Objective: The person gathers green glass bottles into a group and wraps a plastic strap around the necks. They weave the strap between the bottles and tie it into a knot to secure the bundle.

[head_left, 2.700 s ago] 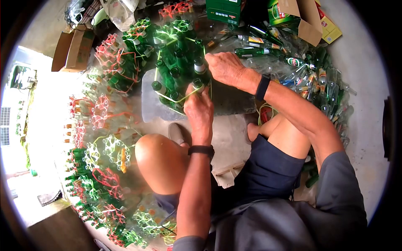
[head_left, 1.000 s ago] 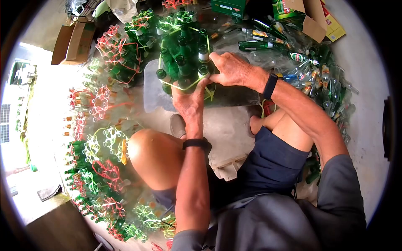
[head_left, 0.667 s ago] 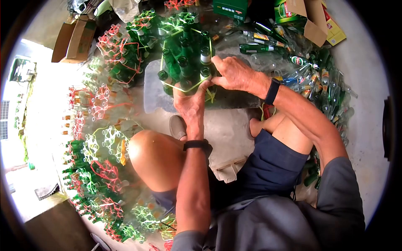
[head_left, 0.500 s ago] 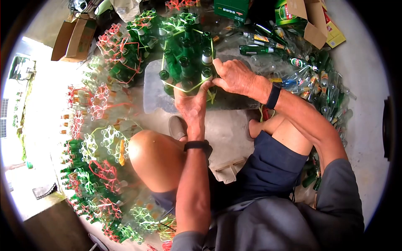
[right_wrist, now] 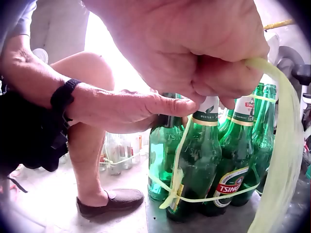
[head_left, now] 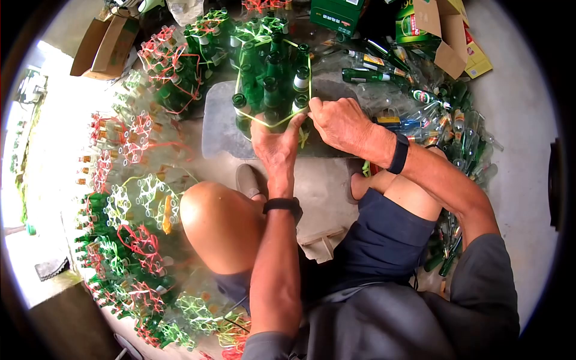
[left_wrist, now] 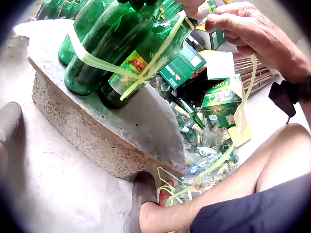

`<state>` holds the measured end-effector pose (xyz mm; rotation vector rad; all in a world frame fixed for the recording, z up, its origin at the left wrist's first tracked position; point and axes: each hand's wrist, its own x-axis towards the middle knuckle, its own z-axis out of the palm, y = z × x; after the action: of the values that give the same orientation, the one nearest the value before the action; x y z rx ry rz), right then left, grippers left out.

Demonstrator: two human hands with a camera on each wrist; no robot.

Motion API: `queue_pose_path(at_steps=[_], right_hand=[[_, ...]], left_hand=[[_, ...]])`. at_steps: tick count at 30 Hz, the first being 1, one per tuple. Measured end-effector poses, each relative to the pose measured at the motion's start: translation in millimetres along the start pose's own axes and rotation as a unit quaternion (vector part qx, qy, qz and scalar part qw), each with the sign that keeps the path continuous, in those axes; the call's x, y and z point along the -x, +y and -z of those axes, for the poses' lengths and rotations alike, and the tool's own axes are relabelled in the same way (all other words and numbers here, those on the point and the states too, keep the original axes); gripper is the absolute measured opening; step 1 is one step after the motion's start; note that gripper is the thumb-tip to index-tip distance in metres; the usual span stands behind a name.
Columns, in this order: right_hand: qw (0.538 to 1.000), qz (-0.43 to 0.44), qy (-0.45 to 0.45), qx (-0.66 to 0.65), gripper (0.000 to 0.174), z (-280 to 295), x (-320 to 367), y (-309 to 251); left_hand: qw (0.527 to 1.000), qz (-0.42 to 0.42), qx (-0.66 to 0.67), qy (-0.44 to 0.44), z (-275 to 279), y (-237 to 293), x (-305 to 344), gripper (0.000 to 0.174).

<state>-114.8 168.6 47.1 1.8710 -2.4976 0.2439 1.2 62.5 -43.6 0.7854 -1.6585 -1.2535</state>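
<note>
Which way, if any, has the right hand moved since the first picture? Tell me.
Yes: the right hand moved towards the near, right corner of the slab.

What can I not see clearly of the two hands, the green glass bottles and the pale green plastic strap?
- Left hand: left wrist view, mostly cut off by the top edge.
- Right hand, some fingertips: right wrist view, behind its own curled fingers.
- Pale green plastic strap, lower part: right wrist view, bottom edge.
- Green glass bottles, mouths: left wrist view, top edge.
</note>
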Motion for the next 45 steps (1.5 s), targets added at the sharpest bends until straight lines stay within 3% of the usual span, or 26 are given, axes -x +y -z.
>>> queue_pose_path(at_steps=[3,5,24,29,33,35,37,39,43,44,45], right_hand=[[1.0,0.005,-0.005,0.015,0.013,2,2,-4],[0.997,0.05,0.043,0.045,0.01,0,3,-6],[0.986,0.11,0.014,0.126,0.014,10,1,-31],[0.981,0.174,-0.029,0.084,0.012,34,-16,-35],[0.978,0.185,-0.024,0.094,0.006,35,-34,-25],[0.957,0.27,-0.023,0.103,0.006,39,-44,-21],[0.95,0.283,-0.042,0.126,0.006,51,-56,-24],[0.927,0.317,-0.141,0.142,0.01,63,-69,-24],[0.905,0.407,-0.065,0.106,0.009,64,-86,-15],[0.911,0.371,-0.127,0.129,0.012,65,-94,-15],[0.914,0.368,-0.126,0.113,0.012,67,-98,-15]], left_hand=[[1.0,0.007,-0.005,0.0,1,-1,1,0.037],[1.0,0.012,-0.012,-0.001,1,-2,2,0.038],[0.999,-0.006,-0.011,0.049,-3,0,3,0.036],[0.998,0.035,0.03,0.049,-6,-3,2,0.028],[0.999,0.021,-0.025,0.041,-1,5,0,0.03],[0.998,0.004,-0.038,0.045,-1,4,1,0.032],[0.998,0.022,-0.053,0.034,1,5,-1,0.034],[0.998,0.027,-0.053,0.024,3,7,-2,0.035],[0.998,0.037,-0.047,-0.001,6,8,-5,0.037],[0.998,0.04,-0.047,0.0,6,9,-5,0.037],[0.998,0.041,-0.043,0.001,6,10,-5,0.038]])
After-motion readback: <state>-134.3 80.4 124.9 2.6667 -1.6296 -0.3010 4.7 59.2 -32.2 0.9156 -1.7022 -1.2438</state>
